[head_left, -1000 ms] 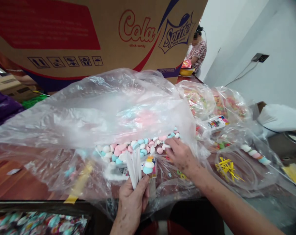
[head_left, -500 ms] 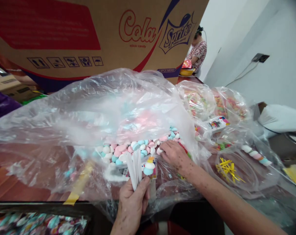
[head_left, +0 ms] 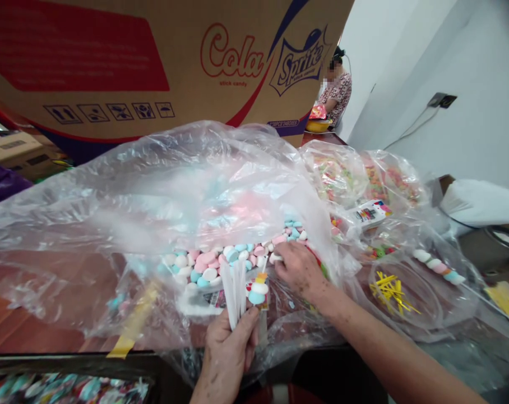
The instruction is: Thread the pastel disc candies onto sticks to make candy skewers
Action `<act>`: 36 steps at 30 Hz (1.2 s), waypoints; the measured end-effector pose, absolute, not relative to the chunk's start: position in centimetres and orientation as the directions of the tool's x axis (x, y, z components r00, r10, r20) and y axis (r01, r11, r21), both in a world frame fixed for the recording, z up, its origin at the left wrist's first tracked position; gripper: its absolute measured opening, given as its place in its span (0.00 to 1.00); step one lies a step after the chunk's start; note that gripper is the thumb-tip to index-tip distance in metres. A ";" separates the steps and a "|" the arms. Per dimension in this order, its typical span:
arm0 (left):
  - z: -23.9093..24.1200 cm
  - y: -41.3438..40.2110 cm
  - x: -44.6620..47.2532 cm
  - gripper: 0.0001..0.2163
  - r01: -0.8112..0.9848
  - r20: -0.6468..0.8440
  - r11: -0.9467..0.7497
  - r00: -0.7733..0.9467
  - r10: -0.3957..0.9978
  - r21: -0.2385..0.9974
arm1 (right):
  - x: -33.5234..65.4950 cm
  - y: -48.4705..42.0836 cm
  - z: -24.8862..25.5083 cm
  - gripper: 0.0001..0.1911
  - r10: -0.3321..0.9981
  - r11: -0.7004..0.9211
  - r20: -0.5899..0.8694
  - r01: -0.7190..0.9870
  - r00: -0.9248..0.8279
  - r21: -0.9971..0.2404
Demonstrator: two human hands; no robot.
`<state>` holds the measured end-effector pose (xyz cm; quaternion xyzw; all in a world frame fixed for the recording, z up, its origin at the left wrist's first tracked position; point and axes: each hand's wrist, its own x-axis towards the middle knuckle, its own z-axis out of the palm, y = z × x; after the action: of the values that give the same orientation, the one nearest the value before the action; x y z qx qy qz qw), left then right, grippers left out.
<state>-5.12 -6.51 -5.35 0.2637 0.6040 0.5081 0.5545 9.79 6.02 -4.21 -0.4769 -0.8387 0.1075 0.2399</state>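
My left hand (head_left: 231, 345) is closed around a bundle of white sticks (head_left: 234, 292). By its thumb stands one stick threaded with a small orange-yellow piece above white and blue marshmallows (head_left: 257, 292). Pinched in the fingertips of my right hand (head_left: 300, 269) is a pale marshmallow (head_left: 275, 258), partly hidden by the fingers. Just beyond both hands, loose pink, white and blue marshmallows (head_left: 208, 261) spill from the mouth of a large clear plastic bag (head_left: 174, 174). More pastel pieces show blurred through its film.
A big cardboard box (head_left: 187, 101) rises behind the bag. To the right are bags of colourful candy (head_left: 338, 174), a clear round dish with yellow twist ties (head_left: 391, 292) and a finished candy stick (head_left: 439, 266). A tray of wrapped candies (head_left: 65, 387) is at lower left. A person (head_left: 338, 90) sits farther back.
The view has shifted slightly. My left hand has risen a little relative to the bag, with the sticks still in it. My right hand stays at the marshmallows' edge, fingers pinched.
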 end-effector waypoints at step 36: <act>-4.7 -6.0 -4.3 0.14 -0.241 -0.348 0.292 -0.239 0.907 0.926 | 10.7 5.4 -2.2 0.09 0.901 -0.023 0.015 -0.083 -0.434 -0.996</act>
<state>-4.31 -6.05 -4.68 0.2832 0.5878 0.5233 0.5481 10.70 5.38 -2.21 -0.3554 -0.5757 0.6207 0.3962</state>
